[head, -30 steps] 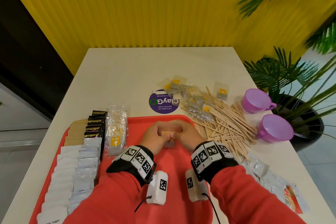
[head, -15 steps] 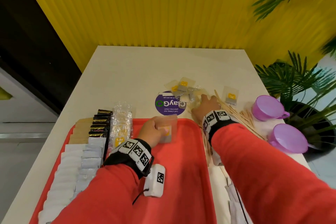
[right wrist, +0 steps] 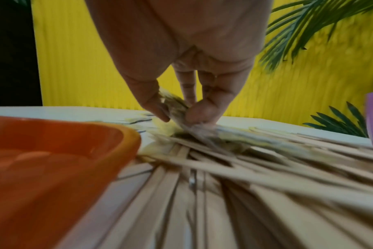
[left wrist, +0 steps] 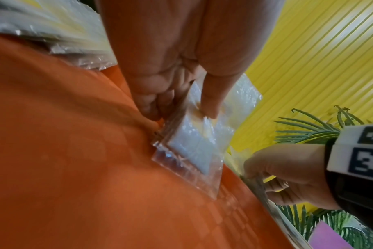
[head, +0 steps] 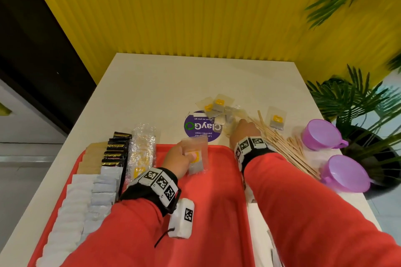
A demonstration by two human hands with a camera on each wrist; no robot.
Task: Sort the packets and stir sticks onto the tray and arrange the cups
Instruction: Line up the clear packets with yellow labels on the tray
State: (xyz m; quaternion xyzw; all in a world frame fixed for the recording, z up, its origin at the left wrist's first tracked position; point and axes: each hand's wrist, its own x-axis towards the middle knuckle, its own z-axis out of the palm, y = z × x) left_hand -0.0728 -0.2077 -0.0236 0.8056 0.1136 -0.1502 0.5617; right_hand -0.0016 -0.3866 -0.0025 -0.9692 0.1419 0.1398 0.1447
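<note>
glossy red plastic tray [head: 219, 191], crinkly clear-film packets [head: 196, 156], matt bare-wood sticks [head: 282, 145], shiny purple plastic cups [head: 321, 134], smooth table [head: 162, 86]

Bright, even indoor light floods the scene, with soft shadows. The head view bows straight lines toward its edges. Motion blur smears the stir sticks [right wrist: 245, 168] in the right wrist view; the left wrist view is soft close-up.

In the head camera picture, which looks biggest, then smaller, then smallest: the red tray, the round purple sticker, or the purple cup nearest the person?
1. Red tray, by far the largest.
2. Purple cup and round purple sticker: they look about alike. The cup sits nearer the camera and packets hide part of the sticker, so I won't rank them.
</note>
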